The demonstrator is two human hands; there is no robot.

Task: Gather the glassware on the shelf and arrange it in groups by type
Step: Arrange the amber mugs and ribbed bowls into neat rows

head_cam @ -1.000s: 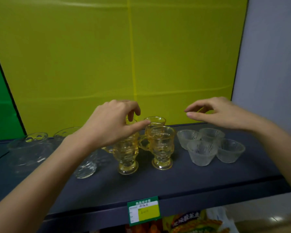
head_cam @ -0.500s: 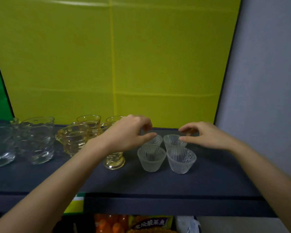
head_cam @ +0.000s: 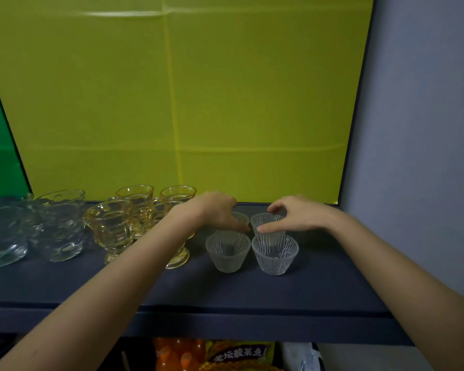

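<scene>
Four small frosted ribbed cups stand in a square on the dark shelf (head_cam: 252, 295). The front two (head_cam: 228, 251) (head_cam: 275, 254) are untouched. My left hand (head_cam: 217, 212) curls over the back-left cup (head_cam: 241, 218), thumb at its front rim. My right hand (head_cam: 298, 214) has thumb and forefinger around the back-right cup (head_cam: 265, 220). To their left stand several amber footed mugs (head_cam: 110, 228) (head_cam: 135, 202) (head_cam: 177, 196); my left forearm hides most of another, whose base (head_cam: 178, 259) shows. Two clear dimpled glasses (head_cam: 62, 226) (head_cam: 3, 236) stand at the far left.
A yellow panel (head_cam: 225, 103) backs the shelf and a grey wall (head_cam: 413, 156) closes its right end. Bare shelf lies in front of the cups. Below the shelf edge are orange bottles (head_cam: 177, 352) and a snack packet (head_cam: 236, 354).
My view has swung right, putting the frosted cups in the middle. Both hands have come down from above the glassware onto the two back frosted cups.
</scene>
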